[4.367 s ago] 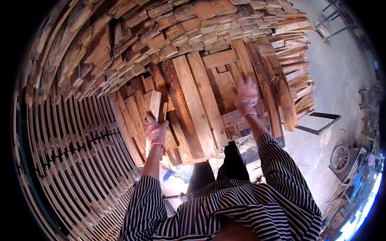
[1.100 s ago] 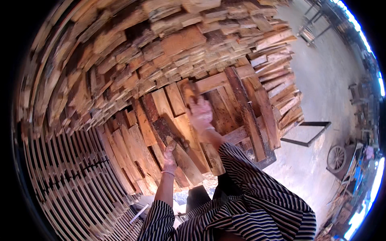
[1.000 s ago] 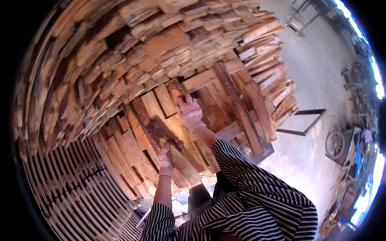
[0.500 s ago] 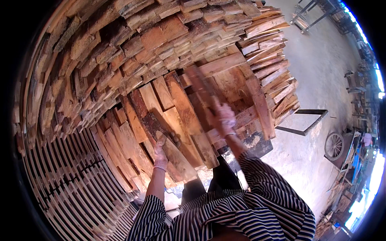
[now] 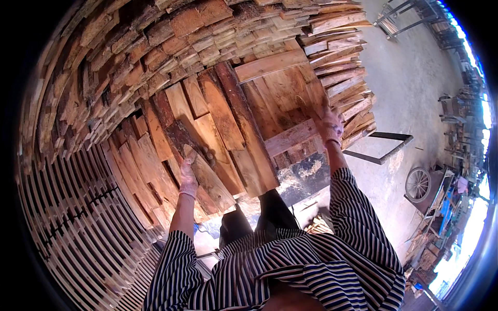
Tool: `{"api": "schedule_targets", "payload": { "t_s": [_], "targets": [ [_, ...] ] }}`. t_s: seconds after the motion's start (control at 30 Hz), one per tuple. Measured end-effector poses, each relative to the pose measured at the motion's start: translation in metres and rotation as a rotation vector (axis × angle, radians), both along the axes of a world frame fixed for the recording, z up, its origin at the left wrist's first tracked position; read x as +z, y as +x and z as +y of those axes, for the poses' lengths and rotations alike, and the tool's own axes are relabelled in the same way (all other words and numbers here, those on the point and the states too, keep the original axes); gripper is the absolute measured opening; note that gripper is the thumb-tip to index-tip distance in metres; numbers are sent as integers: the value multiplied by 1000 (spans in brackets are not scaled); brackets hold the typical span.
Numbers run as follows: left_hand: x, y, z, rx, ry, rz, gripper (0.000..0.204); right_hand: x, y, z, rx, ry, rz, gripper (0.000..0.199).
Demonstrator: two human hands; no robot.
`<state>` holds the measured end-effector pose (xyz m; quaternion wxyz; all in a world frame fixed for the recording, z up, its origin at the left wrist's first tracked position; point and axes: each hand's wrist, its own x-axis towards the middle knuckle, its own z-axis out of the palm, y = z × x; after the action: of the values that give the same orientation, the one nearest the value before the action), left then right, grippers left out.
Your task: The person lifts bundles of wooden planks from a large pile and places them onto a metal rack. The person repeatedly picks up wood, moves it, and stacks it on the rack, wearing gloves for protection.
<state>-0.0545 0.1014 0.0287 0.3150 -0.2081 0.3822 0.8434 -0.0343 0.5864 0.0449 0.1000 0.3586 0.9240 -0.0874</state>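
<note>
I stand at a low stack of rough wooden planks [image 5: 228,119] laid side by side. My left hand [image 5: 188,175], in a pale glove, is closed on the near end of a short dark plank [image 5: 205,173] lying slantwise on the stack. My right hand [image 5: 330,126], also gloved, rests at the stack's right side. It touches the right end of a pale crosswise plank [image 5: 290,137]; its fingers are hidden against the wood. Striped sleeves cover both forearms.
A tall wall of stacked planks [image 5: 155,36] rises behind and curves left. Slatted stacks [image 5: 72,217] fill the left side. A dark metal frame [image 5: 381,150] lies on the concrete floor at right, with a spoked wheel [image 5: 417,184] beyond it.
My right hand has moved from the middle of the stack out to its right side. My left hand has stayed on the dark plank's end. The view has tilted slightly.
</note>
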Motion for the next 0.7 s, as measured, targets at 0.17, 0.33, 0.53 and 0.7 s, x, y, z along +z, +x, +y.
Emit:
{"api": "schedule_targets", "payload": {
  "t_s": [0.17, 0.33, 0.53, 0.7],
  "targets": [
    [10, -5, 21, 96, -111, -78, 32, -11, 20, -5, 194, 160, 105, 85],
    [20, -3, 16, 121, -90, -50, 23, 5, 16, -142, 306, -164, 502, 75],
    [-12, -2, 9, 78, -18, -37, 34, -13, 9, -202, 404, -302, 371, 60],
    [-14, 8, -16, 188, -162, -56, 35, 37, 13, -234, 503, -364, 384, 75]
  ]
}}
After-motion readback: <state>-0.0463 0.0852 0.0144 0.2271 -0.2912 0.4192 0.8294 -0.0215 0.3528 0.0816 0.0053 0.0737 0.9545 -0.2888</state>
